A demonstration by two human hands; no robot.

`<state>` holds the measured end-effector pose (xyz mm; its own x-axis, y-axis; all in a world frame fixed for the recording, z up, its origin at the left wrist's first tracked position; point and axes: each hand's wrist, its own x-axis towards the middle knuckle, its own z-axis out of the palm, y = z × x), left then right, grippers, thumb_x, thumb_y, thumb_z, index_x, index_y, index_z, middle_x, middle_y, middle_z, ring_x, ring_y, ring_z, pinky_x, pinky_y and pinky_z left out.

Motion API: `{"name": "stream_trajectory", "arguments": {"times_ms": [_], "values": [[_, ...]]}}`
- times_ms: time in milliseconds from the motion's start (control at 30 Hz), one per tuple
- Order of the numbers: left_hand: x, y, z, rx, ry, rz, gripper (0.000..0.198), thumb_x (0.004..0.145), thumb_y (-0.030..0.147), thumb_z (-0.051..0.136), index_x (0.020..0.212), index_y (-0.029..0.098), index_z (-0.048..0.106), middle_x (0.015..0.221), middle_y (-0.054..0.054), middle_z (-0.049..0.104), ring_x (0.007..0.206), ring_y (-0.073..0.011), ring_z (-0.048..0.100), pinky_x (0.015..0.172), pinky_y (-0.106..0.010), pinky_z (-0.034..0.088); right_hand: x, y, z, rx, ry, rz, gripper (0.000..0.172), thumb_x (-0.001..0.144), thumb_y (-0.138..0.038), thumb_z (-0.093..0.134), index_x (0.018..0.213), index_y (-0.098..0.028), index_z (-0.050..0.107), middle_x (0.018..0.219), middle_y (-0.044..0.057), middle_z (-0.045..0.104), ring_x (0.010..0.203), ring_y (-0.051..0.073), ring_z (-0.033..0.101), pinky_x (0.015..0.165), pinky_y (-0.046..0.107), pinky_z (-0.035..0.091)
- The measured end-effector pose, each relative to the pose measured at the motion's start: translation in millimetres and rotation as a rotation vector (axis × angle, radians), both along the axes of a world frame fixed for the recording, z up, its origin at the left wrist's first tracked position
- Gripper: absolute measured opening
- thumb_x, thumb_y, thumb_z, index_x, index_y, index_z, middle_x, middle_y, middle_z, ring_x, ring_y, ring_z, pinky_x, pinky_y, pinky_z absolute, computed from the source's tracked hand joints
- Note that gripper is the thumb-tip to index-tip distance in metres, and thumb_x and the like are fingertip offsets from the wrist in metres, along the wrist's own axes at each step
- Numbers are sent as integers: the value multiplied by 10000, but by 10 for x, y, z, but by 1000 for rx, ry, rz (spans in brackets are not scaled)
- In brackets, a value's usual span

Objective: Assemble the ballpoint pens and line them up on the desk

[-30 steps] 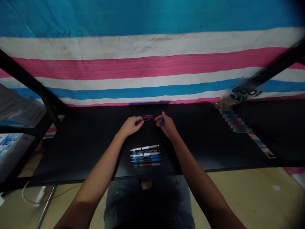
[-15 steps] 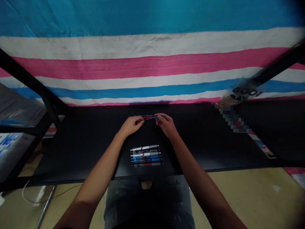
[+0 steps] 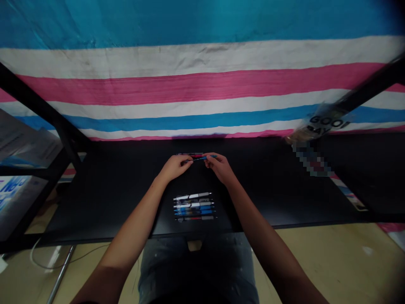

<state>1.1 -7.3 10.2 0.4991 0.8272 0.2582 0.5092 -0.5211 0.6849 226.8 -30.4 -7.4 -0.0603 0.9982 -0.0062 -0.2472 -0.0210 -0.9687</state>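
Note:
My left hand (image 3: 173, 167) and my right hand (image 3: 220, 166) meet over the far middle of a black table (image 3: 104, 190). Both pinch a thin blue pen (image 3: 202, 158) held level between them, the left at its dark tip end, the right at its blue barrel. Just behind it a red pen (image 3: 191, 155) lies on the table. Nearer to me, a neat row of several pens (image 3: 193, 207), white, blue, grey and red, lies side by side between my forearms.
A striped blue, white and pink tarp (image 3: 202, 84) hangs behind the table. Black frame bars cross at the left (image 3: 38, 109) and the right (image 3: 367, 90). Cardboard boxes (image 3: 19, 169) stand at the left. A printed bag (image 3: 319, 124) hangs at the right.
One second ago my right hand held the blue barrel apart from the left hand's thin part. The two pieces have come together into one level pen between both hands.

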Motion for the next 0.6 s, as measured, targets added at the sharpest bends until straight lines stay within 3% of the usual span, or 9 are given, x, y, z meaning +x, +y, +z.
{"name": "stream_trajectory", "arguments": {"times_ms": [233,367,500,600], "values": [[15,-22,13,-11,-6,-1,229,972,345,601,1018,202,774,795,-21,743,643,-156,628,643,-272,434,-19,-6,-79,45,-34,61,335,810,-485,792,1012,-218,782,812,24,681,706,134,588,660,279,453],[31,-6,-29,21,-3,-7,227,958,342,632,1075,195,759,775,-20,719,646,-154,615,653,-273,437,-49,-13,-84,68,-42,99,328,829,-501,778,1015,-231,760,1025,66,743,901,192,699,707,286,497],[11,31,-59,62,-5,12,228,917,319,687,1089,178,736,832,-33,707,705,-164,623,683,-276,454,-46,-6,-37,36,36,69,368,806,-545,790,983,-232,716,921,51,762,907,217,742,713,296,519],[-19,46,-58,72,-5,48,177,948,291,628,1034,179,735,855,-40,711,698,-162,616,684,-283,452,-15,9,-15,29,83,10,378,781,-546,813,959,-231,706,848,34,758,850,201,742,696,287,516]]}}
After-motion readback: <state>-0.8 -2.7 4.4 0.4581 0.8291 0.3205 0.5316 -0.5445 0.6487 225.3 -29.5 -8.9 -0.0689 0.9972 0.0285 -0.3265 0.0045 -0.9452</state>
